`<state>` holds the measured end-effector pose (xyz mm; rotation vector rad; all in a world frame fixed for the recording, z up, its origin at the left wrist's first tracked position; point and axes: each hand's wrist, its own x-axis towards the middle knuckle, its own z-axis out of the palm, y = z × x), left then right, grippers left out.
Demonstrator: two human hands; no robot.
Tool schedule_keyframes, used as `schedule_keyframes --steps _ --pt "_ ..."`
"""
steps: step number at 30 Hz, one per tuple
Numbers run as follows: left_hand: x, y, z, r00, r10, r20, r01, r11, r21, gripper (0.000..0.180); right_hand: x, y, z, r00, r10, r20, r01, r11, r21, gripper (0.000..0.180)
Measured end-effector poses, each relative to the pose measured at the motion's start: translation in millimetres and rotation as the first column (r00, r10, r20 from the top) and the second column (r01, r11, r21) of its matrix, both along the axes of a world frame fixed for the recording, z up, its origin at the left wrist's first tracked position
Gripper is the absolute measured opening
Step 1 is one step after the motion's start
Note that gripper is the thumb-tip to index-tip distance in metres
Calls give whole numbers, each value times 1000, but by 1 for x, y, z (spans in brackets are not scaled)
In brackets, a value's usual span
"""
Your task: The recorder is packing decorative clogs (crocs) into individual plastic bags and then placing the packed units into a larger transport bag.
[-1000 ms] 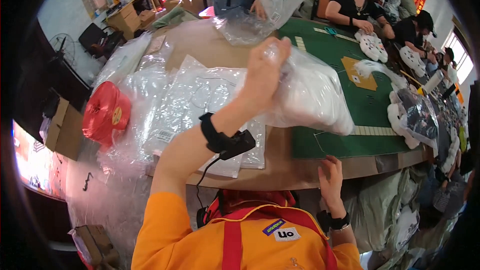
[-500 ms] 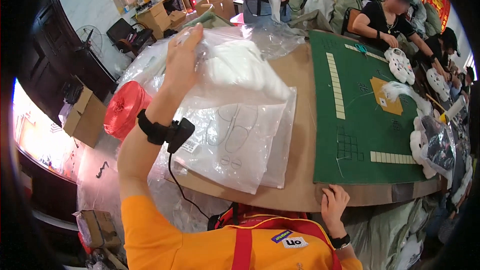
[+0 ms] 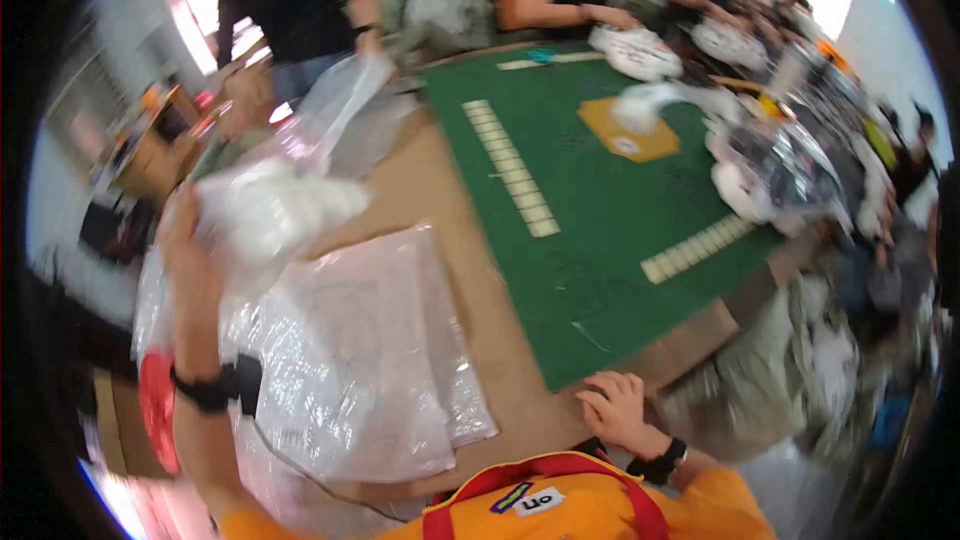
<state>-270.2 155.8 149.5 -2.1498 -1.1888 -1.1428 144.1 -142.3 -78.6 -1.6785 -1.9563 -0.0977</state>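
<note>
My left hand [image 3: 187,225] is raised at the left edge of a clear plastic bag [image 3: 285,210] with soft white contents. Motion smears its fingers, so their grip does not show. Flat clear plastic bags [image 3: 360,360] lie on the brown tabletop in front of it. My right hand [image 3: 612,405] rests at the near table edge, fingers slightly bent and apart, holding nothing. Close to it is the corner of a green mat [image 3: 520,280].
On the mat are pale strips [image 3: 510,170], a yellow-brown card [image 3: 635,140] and teal scissors [image 3: 541,56]. A red roll [image 3: 158,405] is beside my left forearm. Across the table, a person in black [image 3: 295,10] handles clear plastic; others handle white plush-like pieces [image 3: 637,52].
My view has turned to the right, with the mat and table shifting leftward. The white-filled bag and my left hand now appear farther left. My right hand stays by the table edge.
</note>
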Motion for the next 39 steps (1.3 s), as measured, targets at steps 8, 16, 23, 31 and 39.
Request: schedule_keyframes --steps 8,16,23,31,39 --pt "93 -7 14 371 -16 929 735 617 -283 34 6 -3 -1 997 74 -12 -74 997 21 26" --pt "229 -16 32 382 45 923 845 387 -368 23 47 26 25 997 -16 -69 9 995 -97 41" --pt "255 83 5 423 -166 891 703 681 -206 15 53 31 8 992 -11 -123 -8 989 -147 37" --pt "260 153 -91 784 -107 611 295 931 -216 26 57 34 11 982 -35 -186 -6 977 -214 24" --pt "167 140 -149 981 139 133 58 450 -891 41 54 37 6 987 -27 -156 -2 983 -182 19"
